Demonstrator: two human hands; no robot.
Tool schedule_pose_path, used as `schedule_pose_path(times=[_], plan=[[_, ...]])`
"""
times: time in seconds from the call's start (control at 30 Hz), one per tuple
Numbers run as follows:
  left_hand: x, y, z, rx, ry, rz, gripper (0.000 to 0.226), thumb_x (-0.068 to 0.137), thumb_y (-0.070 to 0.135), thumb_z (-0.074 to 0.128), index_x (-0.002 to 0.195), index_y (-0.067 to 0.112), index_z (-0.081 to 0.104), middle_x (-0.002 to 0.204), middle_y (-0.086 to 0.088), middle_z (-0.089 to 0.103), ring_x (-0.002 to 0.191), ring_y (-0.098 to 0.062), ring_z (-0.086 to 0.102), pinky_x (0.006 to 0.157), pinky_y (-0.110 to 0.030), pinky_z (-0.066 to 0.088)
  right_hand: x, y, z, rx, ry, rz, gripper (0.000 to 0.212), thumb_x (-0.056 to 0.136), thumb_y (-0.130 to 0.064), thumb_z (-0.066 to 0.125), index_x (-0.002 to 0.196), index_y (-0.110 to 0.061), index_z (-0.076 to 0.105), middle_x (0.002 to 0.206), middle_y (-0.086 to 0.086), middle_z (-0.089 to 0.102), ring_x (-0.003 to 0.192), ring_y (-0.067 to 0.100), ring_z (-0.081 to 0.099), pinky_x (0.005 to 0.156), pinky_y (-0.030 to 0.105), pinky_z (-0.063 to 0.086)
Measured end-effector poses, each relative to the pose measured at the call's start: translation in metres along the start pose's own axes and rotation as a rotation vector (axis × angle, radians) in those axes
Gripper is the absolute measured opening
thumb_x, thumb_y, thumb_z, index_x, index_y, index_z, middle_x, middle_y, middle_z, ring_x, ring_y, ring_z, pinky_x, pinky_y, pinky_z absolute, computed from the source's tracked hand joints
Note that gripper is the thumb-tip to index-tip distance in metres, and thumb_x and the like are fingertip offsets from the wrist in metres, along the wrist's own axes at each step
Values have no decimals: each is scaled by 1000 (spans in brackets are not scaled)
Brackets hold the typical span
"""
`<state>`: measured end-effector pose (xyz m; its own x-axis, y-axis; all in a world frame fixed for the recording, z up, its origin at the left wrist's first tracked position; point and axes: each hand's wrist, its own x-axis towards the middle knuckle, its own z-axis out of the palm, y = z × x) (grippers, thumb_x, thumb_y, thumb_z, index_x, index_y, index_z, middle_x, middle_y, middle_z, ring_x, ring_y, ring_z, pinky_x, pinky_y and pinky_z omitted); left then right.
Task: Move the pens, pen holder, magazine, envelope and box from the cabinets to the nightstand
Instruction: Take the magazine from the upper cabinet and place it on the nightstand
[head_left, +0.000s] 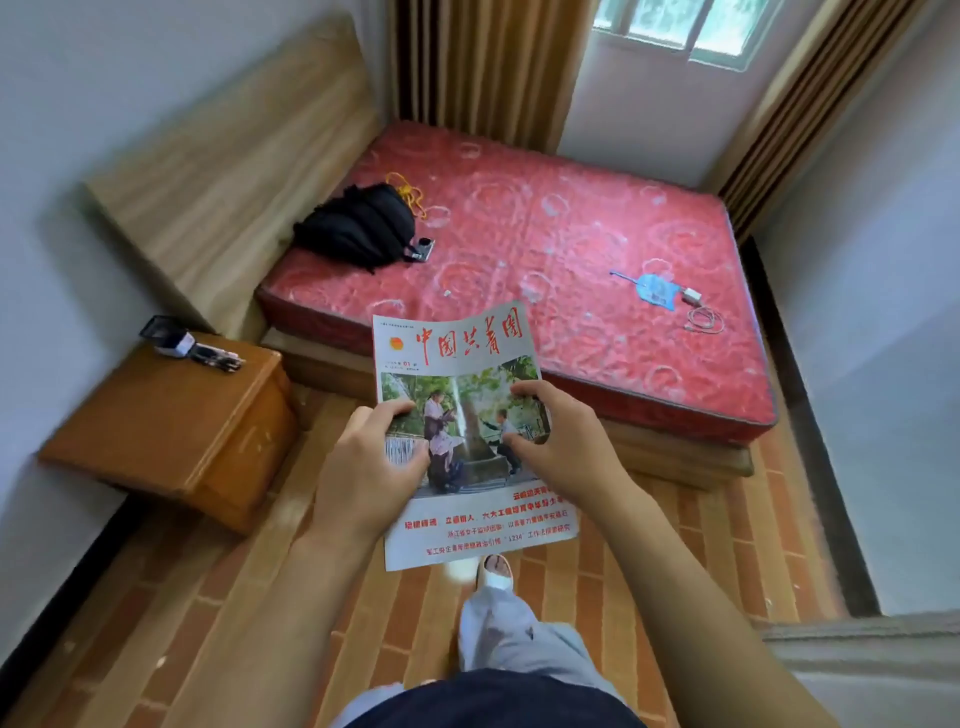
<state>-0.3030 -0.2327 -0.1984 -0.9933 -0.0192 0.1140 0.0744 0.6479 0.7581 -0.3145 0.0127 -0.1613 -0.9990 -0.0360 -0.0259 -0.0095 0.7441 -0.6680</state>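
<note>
Nearest the camera: two bare forearms reaching forward, a dark shirt hem and a pale trouser leg with a light shoe (496, 569) stepping on the brick-pattern floor (249, 597).

Left hand (363, 467) and right hand (558, 441) both grip the magazine (462, 415), one on each long edge, about mid-height. Fingers of both are curled over the cover, presumably with thumbs underneath, though they are hidden. A two-handed pinch, nothing else held.

The magazine is held out at chest level, over the floor in front of the bed (545, 234). Long axis points away from the person, title end far. Top edge curls up a bit, so it is thin and floppy. Cover: white band with red title characters, a photo of people by a tree, red and blue text lines at the bottom.

Key relation: the nightstand (171, 426) sits down and left of the magazine, well apart, against the left wall beside the headboard. Left hand is the nearer one. My read: turn left, lower it flat on the bare front part of the top.

The back of the nightstand top already holds a black mesh pen holder (158, 328), a small white box (179, 345) and dark pens (218, 359). The envelope is not visible anywhere.

A backpack (358, 228), phone (423, 249), blue fan (654, 291) and charger with cable (698, 309) lie on the bed.
</note>
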Motion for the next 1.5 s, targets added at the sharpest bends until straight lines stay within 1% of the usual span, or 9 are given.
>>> schedule_pose_path(times=[0.17, 0.37, 0.5, 0.7, 0.8, 0.9, 1.2, 1.3, 1.5], plan=[[29, -16, -13, 106, 52, -40, 46, 92, 36, 70, 134, 32, 55, 115, 6, 57, 85, -15, 63, 63, -40, 58, 56, -12, 26, -15, -65, -110, 55, 93, -30, 74, 144, -27, 54, 136, -10, 62, 111, 9, 62, 91, 34, 58], [89, -16, -14, 174, 85, -110, 46, 93, 32, 71, 136, 28, 57, 113, 7, 58, 83, -10, 61, 57, -14, 43, 140, -11, 33, 21, -129, -182, 55, 95, -29, 72, 146, -24, 53, 135, -8, 60, 112, 7, 59, 92, 24, 51], [136, -10, -10, 197, 100, -131, 45, 94, 30, 71, 136, 27, 58, 111, 7, 58, 81, -5, 60, 55, -11, 41, 192, -8, 27, 24, -147, -215, 53, 96, -31, 70, 146, -23, 53, 136, -7, 60, 113, 12, 61, 92, 34, 56], [179, -11, -14, 184, 187, -236, 44, 93, 26, 74, 134, 26, 60, 108, 6, 59, 87, -1, 61, 57, -8, 47, 261, -17, 35, -88, -202, -336, 55, 96, -37, 67, 147, -30, 48, 125, -10, 59, 93, 12, 63, 75, 35, 58], [189, -21, -25, 202, 255, -301, 43, 92, 27, 74, 133, 27, 61, 106, 8, 58, 88, -5, 61, 56, -13, 47, 289, -34, 52, -90, -260, -402, 57, 94, -37, 68, 146, -30, 48, 125, -10, 59, 93, 12, 64, 75, 35, 59], [188, -37, -41, 193, 320, -376, 42, 92, 27, 73, 132, 30, 60, 105, 10, 58, 91, -9, 62, 61, -28, 54, 308, -57, 72, -86, -320, -459, 56, 93, -37, 69, 145, -30, 49, 124, -11, 59, 93, 11, 63, 74, 34, 59], [187, -125, -114, 180, 448, -488, 46, 93, 28, 74, 136, 29, 58, 118, 7, 60, 99, -13, 64, 63, -35, 62, 351, -155, 174, -155, -426, -646, 51, 97, -42, 63, 144, -29, 50, 111, -12, 57, 81, 8, 62, 66, 37, 58], [184, -169, -148, 170, 466, -509, 46, 92, 27, 74, 135, 29, 58, 118, 7, 61, 97, -14, 66, 62, -39, 62, 357, -195, 217, -171, -454, -677, 49, 97, -43, 62, 143, -29, 50, 113, -12, 59, 84, 8, 63, 68, 38, 59], [183, -248, -216, 162, 463, -549, 48, 94, 29, 73, 138, 27, 55, 123, 7, 61, 95, -11, 68, 55, -31, 61, 371, -277, 297, -232, -541, -703, 50, 97, -40, 64, 144, -29, 50, 127, -13, 58, 91, 10, 63, 72, 34, 56]])
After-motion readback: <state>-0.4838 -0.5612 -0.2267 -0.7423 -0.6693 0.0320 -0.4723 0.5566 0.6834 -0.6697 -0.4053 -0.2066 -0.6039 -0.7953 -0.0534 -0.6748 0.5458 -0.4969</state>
